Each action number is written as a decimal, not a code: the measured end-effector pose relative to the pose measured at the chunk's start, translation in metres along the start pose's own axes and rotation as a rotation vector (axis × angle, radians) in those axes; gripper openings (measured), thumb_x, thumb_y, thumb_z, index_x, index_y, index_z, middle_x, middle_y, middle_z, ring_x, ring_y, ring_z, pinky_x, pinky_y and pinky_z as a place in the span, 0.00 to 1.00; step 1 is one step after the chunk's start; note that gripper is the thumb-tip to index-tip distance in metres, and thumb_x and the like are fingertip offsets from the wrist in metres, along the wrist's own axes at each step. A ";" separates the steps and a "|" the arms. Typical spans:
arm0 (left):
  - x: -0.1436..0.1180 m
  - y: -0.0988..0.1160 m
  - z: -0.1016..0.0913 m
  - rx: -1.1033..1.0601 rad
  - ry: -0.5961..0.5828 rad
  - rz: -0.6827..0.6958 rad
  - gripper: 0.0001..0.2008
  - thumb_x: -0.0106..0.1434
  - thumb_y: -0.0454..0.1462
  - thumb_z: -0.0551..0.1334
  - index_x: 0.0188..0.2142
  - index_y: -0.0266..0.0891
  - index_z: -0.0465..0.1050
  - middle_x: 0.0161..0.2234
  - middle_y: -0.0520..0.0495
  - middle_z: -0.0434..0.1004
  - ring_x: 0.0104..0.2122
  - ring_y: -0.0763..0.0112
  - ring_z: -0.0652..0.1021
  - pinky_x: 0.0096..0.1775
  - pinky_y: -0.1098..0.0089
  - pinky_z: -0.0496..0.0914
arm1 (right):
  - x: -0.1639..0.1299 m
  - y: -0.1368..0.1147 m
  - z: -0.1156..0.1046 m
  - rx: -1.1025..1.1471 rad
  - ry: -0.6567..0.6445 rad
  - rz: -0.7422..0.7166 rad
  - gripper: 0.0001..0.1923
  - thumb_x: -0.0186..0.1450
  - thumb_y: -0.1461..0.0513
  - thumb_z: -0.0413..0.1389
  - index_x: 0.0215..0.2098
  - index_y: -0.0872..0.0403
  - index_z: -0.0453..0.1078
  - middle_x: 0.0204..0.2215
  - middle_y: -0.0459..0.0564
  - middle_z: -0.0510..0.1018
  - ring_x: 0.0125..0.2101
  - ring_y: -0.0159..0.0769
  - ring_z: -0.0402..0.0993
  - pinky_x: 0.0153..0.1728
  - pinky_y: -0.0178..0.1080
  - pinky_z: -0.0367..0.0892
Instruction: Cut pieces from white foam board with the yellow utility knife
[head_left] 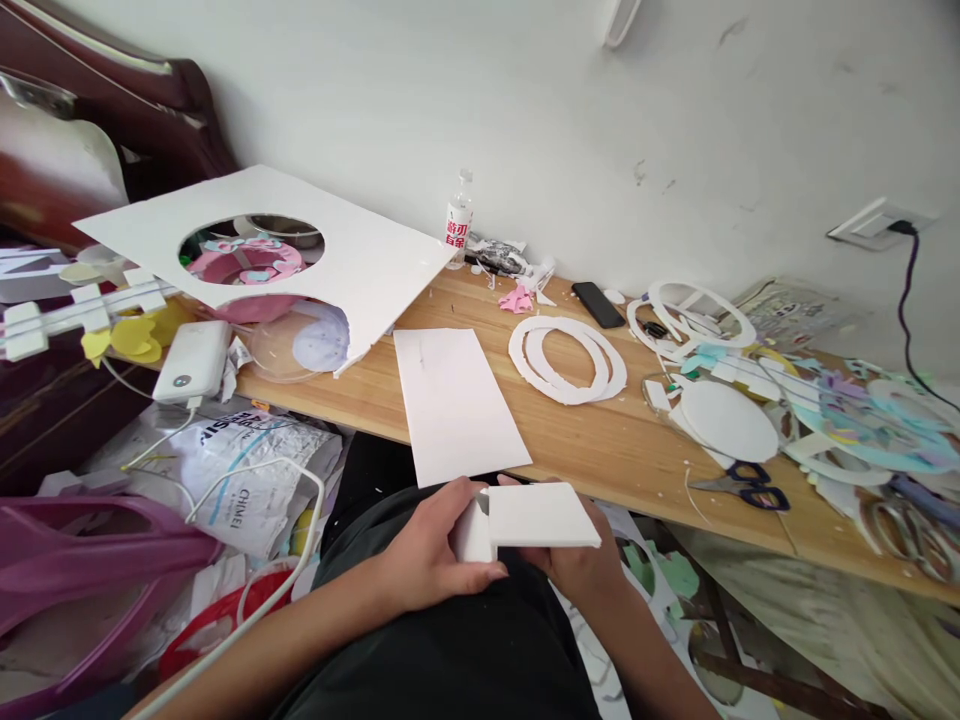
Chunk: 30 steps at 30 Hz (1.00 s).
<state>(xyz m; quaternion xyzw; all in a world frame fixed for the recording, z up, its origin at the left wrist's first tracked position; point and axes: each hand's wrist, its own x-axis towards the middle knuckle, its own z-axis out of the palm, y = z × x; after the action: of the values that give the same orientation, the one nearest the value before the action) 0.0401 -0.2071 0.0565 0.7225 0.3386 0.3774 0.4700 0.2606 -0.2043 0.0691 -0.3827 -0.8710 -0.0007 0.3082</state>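
Note:
Low in front of my body, my left hand (429, 548) grips a small white foam board piece (472, 535) between thumb and fingers. My right hand (586, 560) is closed on a larger white foam board rectangle (544, 515), its fingers mostly hidden underneath. The two pieces meet near the middle; whether they are joined I cannot tell. Just beyond my hands, a white sheet (459, 400) with a small faint mark lies on the table and reaches its front edge.
On the wooden table (600, 440) lie white rings (568, 360), a black phone (598, 304), scissors (746, 485) and a white disc (727, 420). A large cut-out board (382, 240) rests at left beside a bottle (459, 220). A power bank (193, 360) trails a white cable.

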 end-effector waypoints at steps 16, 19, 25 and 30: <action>0.002 0.002 -0.001 0.003 -0.030 -0.028 0.29 0.58 0.53 0.65 0.53 0.38 0.67 0.43 0.42 0.74 0.40 0.59 0.75 0.44 0.64 0.69 | -0.003 0.005 0.007 -0.003 -0.008 0.040 0.24 0.72 0.51 0.47 0.61 0.51 0.65 0.37 0.54 0.79 0.36 0.42 0.76 0.34 0.40 0.72; 0.003 0.003 -0.002 -0.032 -0.045 -0.041 0.29 0.59 0.52 0.65 0.54 0.38 0.68 0.45 0.41 0.75 0.43 0.58 0.75 0.47 0.63 0.69 | -0.004 0.003 0.008 0.007 -0.021 0.060 0.22 0.72 0.54 0.49 0.61 0.52 0.66 0.39 0.54 0.80 0.38 0.42 0.77 0.36 0.40 0.73; 0.000 0.002 0.001 -0.146 -0.028 -0.083 0.31 0.60 0.59 0.59 0.51 0.37 0.71 0.41 0.41 0.75 0.39 0.59 0.74 0.44 0.62 0.69 | -0.010 0.002 0.014 0.067 -0.017 0.112 0.23 0.71 0.51 0.49 0.59 0.51 0.67 0.41 0.55 0.80 0.40 0.43 0.78 0.39 0.41 0.74; 0.000 0.002 0.004 -0.511 -0.039 -0.301 0.31 0.65 0.60 0.50 0.40 0.37 0.76 0.34 0.43 0.75 0.34 0.64 0.73 0.39 0.65 0.69 | -0.017 0.003 0.028 0.289 -0.107 0.485 0.33 0.66 0.50 0.57 0.64 0.55 0.59 0.33 0.50 0.80 0.30 0.38 0.78 0.30 0.36 0.73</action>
<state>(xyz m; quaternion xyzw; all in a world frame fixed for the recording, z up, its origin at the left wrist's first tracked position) 0.0441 -0.2092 0.0576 0.5295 0.3271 0.3625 0.6937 0.2566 -0.2070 0.0367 -0.5316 -0.7599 0.2174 0.3045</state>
